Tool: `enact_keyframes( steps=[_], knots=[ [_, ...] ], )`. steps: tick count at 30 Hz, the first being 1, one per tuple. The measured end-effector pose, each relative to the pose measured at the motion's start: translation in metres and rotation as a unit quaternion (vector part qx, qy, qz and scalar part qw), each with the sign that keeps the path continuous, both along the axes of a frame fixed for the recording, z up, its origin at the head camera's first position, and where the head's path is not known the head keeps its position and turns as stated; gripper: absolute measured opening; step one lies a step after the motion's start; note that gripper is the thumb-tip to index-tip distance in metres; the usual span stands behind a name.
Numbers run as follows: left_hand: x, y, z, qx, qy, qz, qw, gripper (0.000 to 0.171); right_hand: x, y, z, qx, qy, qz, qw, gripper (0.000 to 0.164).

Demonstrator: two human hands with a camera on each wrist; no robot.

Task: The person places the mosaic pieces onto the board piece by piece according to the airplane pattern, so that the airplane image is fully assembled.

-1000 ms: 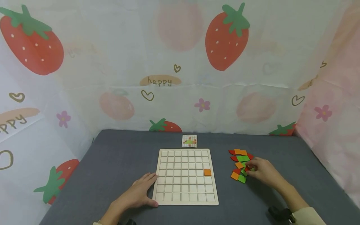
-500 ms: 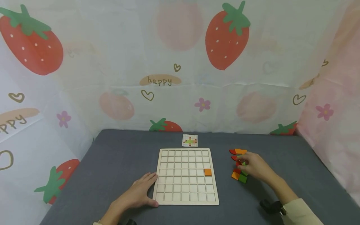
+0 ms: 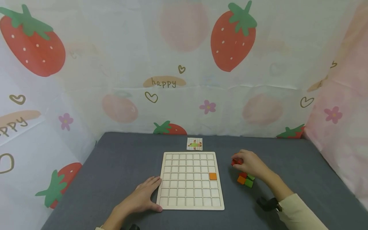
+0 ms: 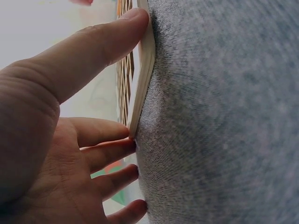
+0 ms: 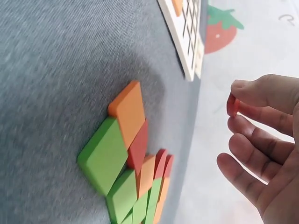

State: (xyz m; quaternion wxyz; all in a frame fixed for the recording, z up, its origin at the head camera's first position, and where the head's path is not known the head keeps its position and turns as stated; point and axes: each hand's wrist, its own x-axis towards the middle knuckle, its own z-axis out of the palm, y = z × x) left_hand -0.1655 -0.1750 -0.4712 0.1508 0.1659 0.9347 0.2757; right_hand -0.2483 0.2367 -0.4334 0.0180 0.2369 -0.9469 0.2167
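My left hand point(image 3: 141, 195) rests at the left edge of a pale wooden grid board point(image 3: 189, 208), thumb on its near left corner and fingers extended along the side. One orange square tile point(image 3: 212, 176) sits in a cell at the board's right side. Over to the right, my right hand point(image 3: 253, 165) pinches a small red tile point(image 5: 232, 105) between thumb and fingertips, raised above the table. Below that hand lies a cluster of loose tiles, among them a green one point(image 5: 103, 156), an orange one point(image 5: 128, 112) and a red one point(image 5: 138, 147). In the head view the hand hides part of the cluster.
Behind the board lies a small card point(image 3: 194, 144) printed with a coloured pattern on a grid. Grey cloth point(image 3: 115, 166) covers the table. A strawberry-printed curtain point(image 3: 184, 64) hangs along its back and sides.
My right hand has moved left and away from me over the loose tiles, carrying a red tile up from among them. The left hand and the board have stayed put.
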Motion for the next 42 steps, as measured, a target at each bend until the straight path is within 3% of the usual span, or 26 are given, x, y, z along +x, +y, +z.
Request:
enact_keyframes(
  steps=[9,16,33,42],
  knots=[
    [-0.001,0.001,0.000,-0.004,0.006,-0.003,1.0000,0.102,-0.004,-0.015,-0.002,-0.023,-0.029,0.011,0.999,0.028],
    [0.000,0.001,0.001,-0.001,0.007,-0.002,1.0000,0.102,-0.007,-0.025,-0.007,-0.016,-0.017,0.017,1.000,0.026],
    [0.002,0.001,0.001,0.008,0.018,-0.004,0.9998,0.101,-0.014,-0.047,-0.018,0.004,-0.053,0.012,0.999,0.026],
    [0.002,0.002,0.004,0.002,0.004,0.003,1.0000,0.101,-0.016,-0.055,-0.020,0.019,-0.056,0.053,0.997,0.029]
  ],
)
